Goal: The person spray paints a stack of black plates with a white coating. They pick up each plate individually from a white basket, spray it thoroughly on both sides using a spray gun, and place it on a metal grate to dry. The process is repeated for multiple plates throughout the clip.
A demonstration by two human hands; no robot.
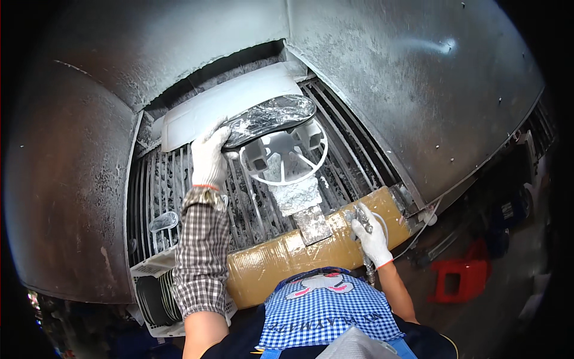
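My left hand (209, 157), in a white glove below a checked sleeve, grips one end of a black shoe sole (272, 119) with white streaks on its face. The sole is held tilted over a white spoked wheel-shaped stand (283, 173), which carries block-like supports on its rim. My right hand (372, 236), gloved too, is closed around a metal spray gun (367, 260), partly hidden by the fingers. That hand is above the right part of a brown tape-wrapped padded bar (263, 269).
Dark metal walls (472, 90) enclose a slatted grate (353, 149) with white residue. A pale board (233, 99) leans at the back. Stacked black soles (152, 302) sit in a white plastic basket (156, 263) at lower left. A red stool (460, 275) stands at right.
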